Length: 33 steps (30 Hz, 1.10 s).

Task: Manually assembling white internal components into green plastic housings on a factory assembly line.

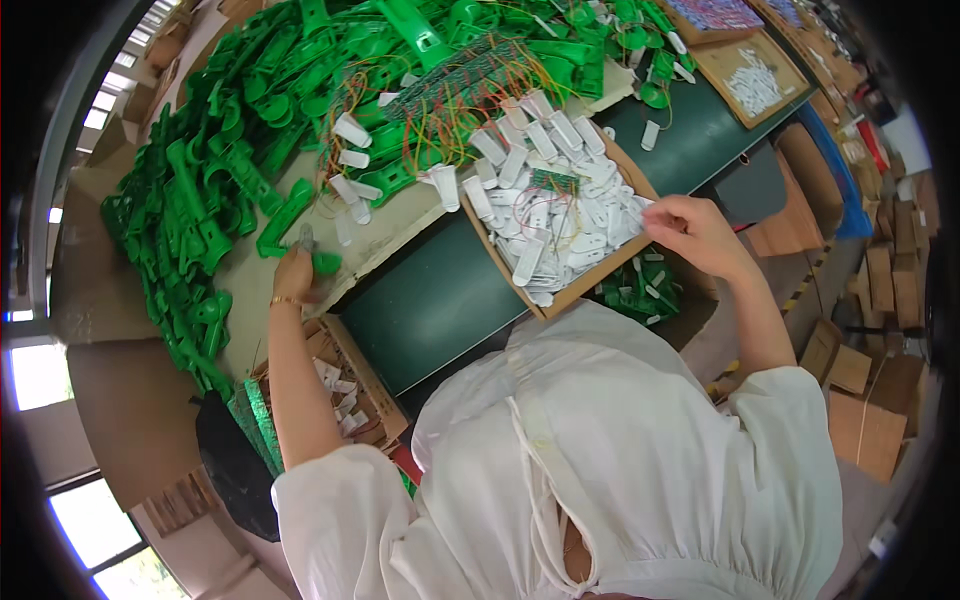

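Windows (pixel 95 520) glare white at left; outer edges bow.

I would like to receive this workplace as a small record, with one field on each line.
Left hand: at a green plastic part; grip unclear
Right hand: at the cardboard box's right side
Box contents: white plastic pieces, small green circuit board
Beyond box: wired circuit boards
Far left: heaped green plastic parts
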{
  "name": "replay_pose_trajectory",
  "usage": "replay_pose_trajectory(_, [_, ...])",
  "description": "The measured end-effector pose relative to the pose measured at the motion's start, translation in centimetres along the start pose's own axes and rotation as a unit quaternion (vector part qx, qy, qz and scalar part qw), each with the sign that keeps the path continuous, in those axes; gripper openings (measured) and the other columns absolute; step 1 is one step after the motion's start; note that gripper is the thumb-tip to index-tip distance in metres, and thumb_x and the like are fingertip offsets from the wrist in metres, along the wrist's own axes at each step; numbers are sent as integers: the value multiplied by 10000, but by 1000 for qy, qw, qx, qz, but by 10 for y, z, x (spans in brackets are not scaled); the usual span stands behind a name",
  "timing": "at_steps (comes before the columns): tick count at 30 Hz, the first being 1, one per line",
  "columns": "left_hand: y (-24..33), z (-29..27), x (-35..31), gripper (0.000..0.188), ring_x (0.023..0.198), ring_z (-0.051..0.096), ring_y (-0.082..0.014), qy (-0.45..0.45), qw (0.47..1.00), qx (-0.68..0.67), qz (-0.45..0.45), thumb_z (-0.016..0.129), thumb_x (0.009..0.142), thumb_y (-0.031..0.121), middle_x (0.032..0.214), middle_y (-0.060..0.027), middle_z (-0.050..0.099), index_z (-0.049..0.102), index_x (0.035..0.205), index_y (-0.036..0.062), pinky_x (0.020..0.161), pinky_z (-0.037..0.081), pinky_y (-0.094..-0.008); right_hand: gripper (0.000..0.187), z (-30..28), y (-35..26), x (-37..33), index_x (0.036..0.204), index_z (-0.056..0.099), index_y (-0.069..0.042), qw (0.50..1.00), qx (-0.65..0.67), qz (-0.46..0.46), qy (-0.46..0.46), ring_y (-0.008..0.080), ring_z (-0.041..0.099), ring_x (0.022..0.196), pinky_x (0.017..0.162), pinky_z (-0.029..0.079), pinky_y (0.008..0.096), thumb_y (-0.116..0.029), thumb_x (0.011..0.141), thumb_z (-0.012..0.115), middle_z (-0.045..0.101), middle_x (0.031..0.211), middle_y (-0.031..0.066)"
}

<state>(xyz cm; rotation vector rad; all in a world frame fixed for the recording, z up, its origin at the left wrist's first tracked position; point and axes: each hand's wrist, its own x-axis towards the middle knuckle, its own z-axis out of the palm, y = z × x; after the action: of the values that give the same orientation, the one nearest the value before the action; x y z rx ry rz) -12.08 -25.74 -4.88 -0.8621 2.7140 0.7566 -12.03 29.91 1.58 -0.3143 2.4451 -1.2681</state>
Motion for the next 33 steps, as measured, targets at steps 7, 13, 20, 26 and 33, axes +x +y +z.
replay_pose_trajectory(7, [42,21,-60,586,854,583,-356,103,982,32,154,640,665,57,936,-199,601,427,1209,105,752,451,-417,195,25,-2,28,749,631,-40,908,-404,-40,108,262,557,841,657,482,388,-232,718,644,583,796,100])
replay_pose_trajectory(13, [40,50,-54,747,908,537,-386,243,951,53,182,661,593,47,964,-226,558,332,1263,12,787,452,-430,119,38,-1,43,738,626,-62,930,-350,-70,93,261,556,852,695,457,384,-179,737,604,564,816,80])
replay_pose_trajectory(20, [92,71,-91,716,902,514,-377,252,939,-60,225,668,632,97,1004,-206,454,352,1274,112,773,453,-419,103,37,6,37,822,612,-42,928,-338,-89,125,313,570,757,659,455,383,-105,741,601,569,838,113])
replay_pose_trajectory(26, [82,74,-82,758,878,520,-326,236,941,-229,84,690,617,54,992,-175,504,325,1281,37,791,435,-395,126,31,11,39,832,596,-6,936,-315,-131,86,326,573,738,649,453,383,12,708,608,570,839,140])
replay_pose_trajectory(33, [119,46,-141,972,841,537,-294,412,844,-190,286,781,600,119,957,-136,531,176,1353,10,727,448,-365,109,37,-9,42,863,579,1,964,-79,-156,199,143,563,617,572,453,263,18,757,597,567,754,71])
